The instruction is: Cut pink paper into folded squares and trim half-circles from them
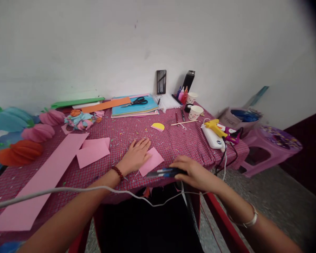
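Note:
My left hand (136,154) lies flat on the checked tablecloth with its fingers stretched out, the thumb side at the edge of a small pink paper piece (153,161). In my right hand (193,172), at the table's front edge, is a pair of dark-handled scissors (167,172). The blades point left across the paper's lower corner and look blurred; whether they touch it I cannot tell. Left of my left hand lie more pink paper pieces (93,154) and a long pink strip (39,182). A yellow and pink half-round cutout (158,126) rests farther back.
A white cable (116,191) crosses in front of my arms. On the right are a yellow glue gun (215,127), a white power strip (212,137) and paper cups (195,112). Paper pumpkins (20,153) stand left. Black-handled scissors (139,101) lie on blue folders (144,109). A phone (161,82) leans on the wall.

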Tool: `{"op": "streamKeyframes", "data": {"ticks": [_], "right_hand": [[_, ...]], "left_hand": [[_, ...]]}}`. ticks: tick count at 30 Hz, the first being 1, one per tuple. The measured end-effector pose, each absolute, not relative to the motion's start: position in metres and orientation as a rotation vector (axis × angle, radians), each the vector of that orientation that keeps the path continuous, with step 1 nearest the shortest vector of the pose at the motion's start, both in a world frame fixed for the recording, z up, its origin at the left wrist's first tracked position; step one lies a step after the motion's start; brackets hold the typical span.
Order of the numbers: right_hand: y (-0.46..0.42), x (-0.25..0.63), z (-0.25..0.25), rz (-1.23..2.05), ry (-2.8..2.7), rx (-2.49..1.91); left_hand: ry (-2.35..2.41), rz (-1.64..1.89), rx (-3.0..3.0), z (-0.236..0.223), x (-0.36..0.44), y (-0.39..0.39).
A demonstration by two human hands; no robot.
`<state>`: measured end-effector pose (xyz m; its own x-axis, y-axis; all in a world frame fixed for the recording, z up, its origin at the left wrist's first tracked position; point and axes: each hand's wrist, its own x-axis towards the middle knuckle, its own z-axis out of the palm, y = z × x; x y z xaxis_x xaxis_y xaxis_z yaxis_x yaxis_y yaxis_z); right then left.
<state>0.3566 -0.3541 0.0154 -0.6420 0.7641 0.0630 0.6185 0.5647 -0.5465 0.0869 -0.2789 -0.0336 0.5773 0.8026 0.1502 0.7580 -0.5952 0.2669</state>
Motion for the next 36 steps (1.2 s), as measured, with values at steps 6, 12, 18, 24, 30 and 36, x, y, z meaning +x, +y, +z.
{"op": "streamKeyframes", "data": {"ticks": [6,12,18,24,30,36], "right_hand": [[-0.329,0.393,-0.003,0.240,-2.353,-1.571],[-0.333,0.354,-0.015,0.247,-2.268,-1.333],[-0.318,0.308,-0.034,0.489,-2.117,-1.239],[-0.299,0.282,-0.035,0.871,-1.790,-1.182],[-0.293,0.233,-0.008,1.266,-1.631,-0.816],[-0.283,0.193,0.005,0.850,-1.953,-0.560]], "left_hand": [[1.459,0.746,2.229,-0.014,0.082,-0.300],[1.451,0.539,2.329,0.001,0.099,-0.335],[1.437,0.710,1.908,-0.006,0.104,-0.325],[1.325,0.942,1.722,-0.007,0.091,-0.324],[1.139,1.279,1.046,-0.003,0.065,-0.332],[1.013,1.250,0.587,0.005,0.039,-0.335]]}}
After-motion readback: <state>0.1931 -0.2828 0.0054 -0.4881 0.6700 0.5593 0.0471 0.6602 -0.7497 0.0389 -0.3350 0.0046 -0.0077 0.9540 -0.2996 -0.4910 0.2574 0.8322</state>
